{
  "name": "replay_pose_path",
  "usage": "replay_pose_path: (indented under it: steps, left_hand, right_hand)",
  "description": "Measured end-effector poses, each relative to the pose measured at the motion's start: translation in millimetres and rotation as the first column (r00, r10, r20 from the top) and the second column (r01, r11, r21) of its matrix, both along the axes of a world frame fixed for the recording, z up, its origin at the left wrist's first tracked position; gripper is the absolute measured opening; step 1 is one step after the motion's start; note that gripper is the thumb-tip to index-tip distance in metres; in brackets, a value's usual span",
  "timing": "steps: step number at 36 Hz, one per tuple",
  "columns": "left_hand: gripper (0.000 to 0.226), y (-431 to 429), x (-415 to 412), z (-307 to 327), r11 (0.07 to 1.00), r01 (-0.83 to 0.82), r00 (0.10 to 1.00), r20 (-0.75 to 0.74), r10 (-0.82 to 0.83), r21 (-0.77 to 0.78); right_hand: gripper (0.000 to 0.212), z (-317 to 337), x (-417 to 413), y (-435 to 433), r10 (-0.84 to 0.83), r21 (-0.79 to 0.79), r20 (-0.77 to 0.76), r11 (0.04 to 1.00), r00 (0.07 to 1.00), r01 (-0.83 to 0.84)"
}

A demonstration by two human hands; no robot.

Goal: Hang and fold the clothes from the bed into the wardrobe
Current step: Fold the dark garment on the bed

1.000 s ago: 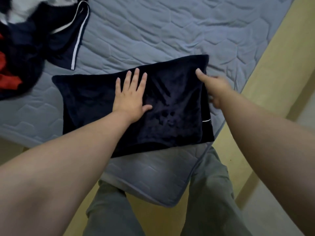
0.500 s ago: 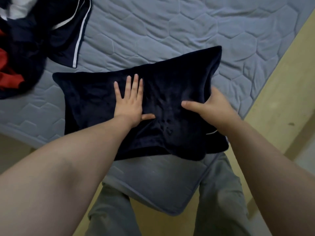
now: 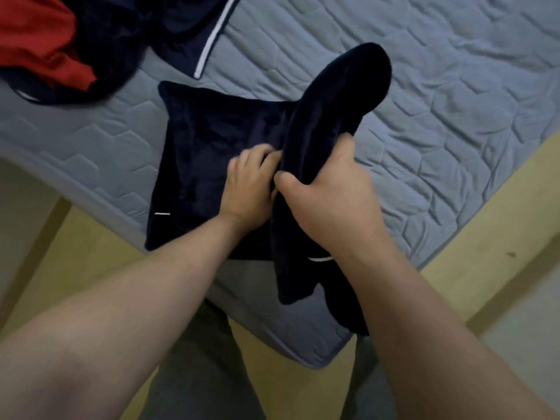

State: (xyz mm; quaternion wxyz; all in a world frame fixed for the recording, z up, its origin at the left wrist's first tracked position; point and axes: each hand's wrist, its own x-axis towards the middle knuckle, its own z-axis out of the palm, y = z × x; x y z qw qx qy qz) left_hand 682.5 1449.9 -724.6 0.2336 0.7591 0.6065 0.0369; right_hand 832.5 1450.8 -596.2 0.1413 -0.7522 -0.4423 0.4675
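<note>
One dark navy garment with thin white trim lies near the corner of the blue quilted bed. Its left half is flat and its right half is lifted into a thick fold. The right hand has thumb and fingers wrapped tight round that fold. The left hand rests on the flat half, fingers bent. Their tips vanish behind the fold, so I cannot tell whether they grip. A heap of red and dark clothes is cut off at the upper left.
</note>
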Motion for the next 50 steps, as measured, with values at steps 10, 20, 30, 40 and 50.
replay_pose_path:
  steps: [10,20,30,40,50]
  left_hand:
    - [0.059,-46.8,-94.3,56.3,0.234,-0.196,-0.099,0.256,0.961,-0.952]
    - [0.063,-51.6,-173.9,30.9,0.141,-0.217,-0.265,0.197,0.944,-0.966]
    - [0.060,-60.6,-186.9,38.2,0.260,-0.403,0.156,0.214,0.964,-0.878]
    - [0.040,-61.1,-199.6,6.0,0.465,-0.696,0.555,0.001,0.832,-0.546]
    - [0.048,-60.7,-211.2,-28.9,0.325,-0.661,0.474,-0.041,0.880,-0.676]
  right_hand:
    - [0.081,-11.3,-139.3,29.4,0.109,0.006,0.004,0.994,0.994,-0.109]
    - [0.096,-75.2,-209.8,42.9,0.196,-0.069,-0.100,0.977,0.976,-0.203]
    - [0.044,-74.4,-172.5,65.6,0.511,0.436,0.457,0.585,0.728,-0.684]
    - [0.061,-115.8,-176.5,92.2,0.619,0.146,0.697,0.371,0.362,-0.917]
    - [0.068,-167.1,-186.2,85.8,0.610,0.023,0.759,0.323,0.227,-0.946]
